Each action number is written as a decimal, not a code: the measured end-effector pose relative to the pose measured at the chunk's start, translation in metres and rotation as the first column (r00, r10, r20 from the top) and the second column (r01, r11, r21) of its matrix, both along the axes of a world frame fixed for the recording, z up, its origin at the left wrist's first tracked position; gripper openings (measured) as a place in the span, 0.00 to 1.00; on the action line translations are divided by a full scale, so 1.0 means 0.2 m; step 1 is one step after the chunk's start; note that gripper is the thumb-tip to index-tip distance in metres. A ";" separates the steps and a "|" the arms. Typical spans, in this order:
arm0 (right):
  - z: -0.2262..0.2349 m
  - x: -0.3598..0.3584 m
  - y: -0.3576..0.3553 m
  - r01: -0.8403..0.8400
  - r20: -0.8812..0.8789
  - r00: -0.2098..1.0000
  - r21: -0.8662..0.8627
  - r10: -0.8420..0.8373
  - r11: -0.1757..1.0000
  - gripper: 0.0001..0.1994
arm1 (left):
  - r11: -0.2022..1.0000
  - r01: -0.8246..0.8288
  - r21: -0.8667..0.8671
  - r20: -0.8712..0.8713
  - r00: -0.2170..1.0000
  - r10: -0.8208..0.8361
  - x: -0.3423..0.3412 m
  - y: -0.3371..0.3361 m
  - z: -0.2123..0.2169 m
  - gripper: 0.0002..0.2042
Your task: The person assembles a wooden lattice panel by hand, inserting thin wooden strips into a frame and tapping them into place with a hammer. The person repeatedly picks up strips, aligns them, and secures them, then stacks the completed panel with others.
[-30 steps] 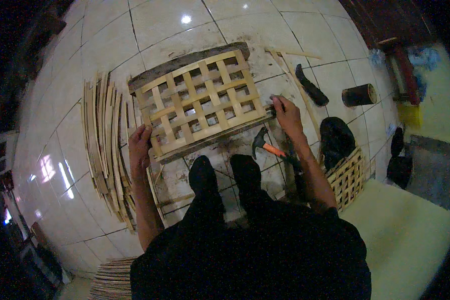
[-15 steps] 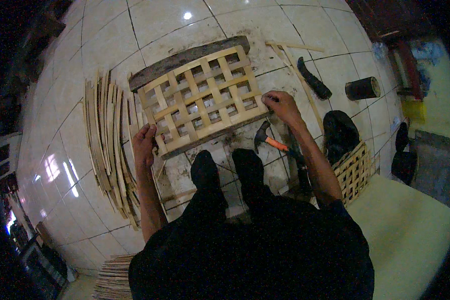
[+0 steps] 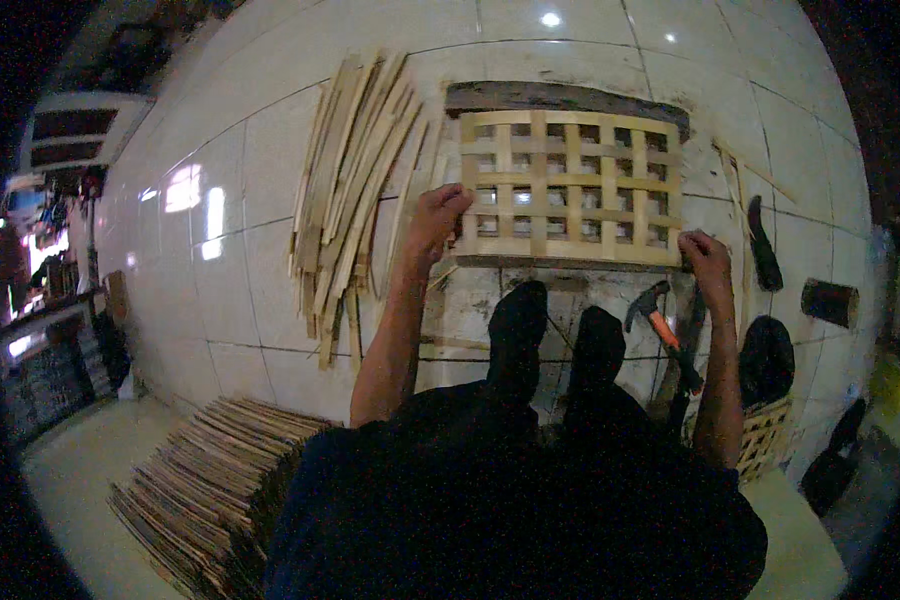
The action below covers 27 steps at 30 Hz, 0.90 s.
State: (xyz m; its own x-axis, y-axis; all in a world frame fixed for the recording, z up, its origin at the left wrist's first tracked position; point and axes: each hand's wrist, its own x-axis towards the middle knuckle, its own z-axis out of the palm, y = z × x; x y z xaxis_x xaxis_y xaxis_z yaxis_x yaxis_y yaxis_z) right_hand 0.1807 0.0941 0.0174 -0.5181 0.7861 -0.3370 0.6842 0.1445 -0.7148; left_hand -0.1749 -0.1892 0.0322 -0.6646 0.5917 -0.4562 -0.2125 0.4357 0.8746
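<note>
- The woven lattice panel (image 3: 573, 180) sits on the tiled floor (image 3: 260, 300) just past the person's feet, with a hand at each end. Its long axis runs left to right, pretty much straight across the body.
- Left hand (image 3: 438, 225): fingers curled in narrow, tips touching the panel's left edge around halfway along it. The panel is off to this hand's right. Honestly can't tell if it's gripping or just resting there, too blurry.
- Right hand (image 3: 707, 260): thumb and fingers drawn in tight, looks like a pinch on the near right corner. From here the panel stretches away leftward and a bit forward.
- Neither hand is really closer, since both are touching it. Right one's at the near corner, left one's farther up its side.
- Dark board (image 3: 570, 97) runs along the far long edge, and another dark strip shows under the near edge, so the whole thing's roughly parallel to both.
- Hammer (image 3: 658, 325) with the orange and black handle lies just beside the right forearm, on its inner side, head toward the panel.
- Loose pile of pale strips (image 3: 360, 190) left of the left hand, bigger stack of thin strips (image 3: 210, 470) down at lower left.
</note>
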 end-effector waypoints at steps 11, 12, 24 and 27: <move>0.05 -0.02 0.02 -0.068 -0.116 0.991 -0.056 0.062 0.996 0.14 | 0.998 0.052 0.036 -0.070 0.996 -0.049 0.03 0.00 0.04 0.18; 0.06 -0.03 0.01 -0.047 -0.119 0.992 -0.079 0.038 0.996 0.14 | 0.998 0.049 0.041 -0.064 0.997 -0.046 0.03 0.01 0.05 0.18; -0.07 0.01 0.04 -0.014 -0.010 1.000 -0.019 0.014 1.000 0.15 | 1.000 0.014 0.028 0.051 0.999 -0.016 0.03 0.01 0.02 0.14; -0.05 -0.02 0.00 0.029 -0.028 0.999 0.073 -0.027 0.997 0.15 | 0.987 0.109 -0.121 -0.199 0.971 -0.132 0.01 -0.03 0.05 0.14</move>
State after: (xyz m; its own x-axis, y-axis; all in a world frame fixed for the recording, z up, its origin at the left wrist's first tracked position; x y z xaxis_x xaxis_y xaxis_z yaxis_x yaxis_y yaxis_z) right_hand 0.1772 0.0939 0.0069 -0.5038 0.8226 -0.2636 0.6692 0.1788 -0.7213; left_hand -0.1728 -0.1944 0.0418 -0.6775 0.6277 -0.3835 0.0268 0.5420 0.8399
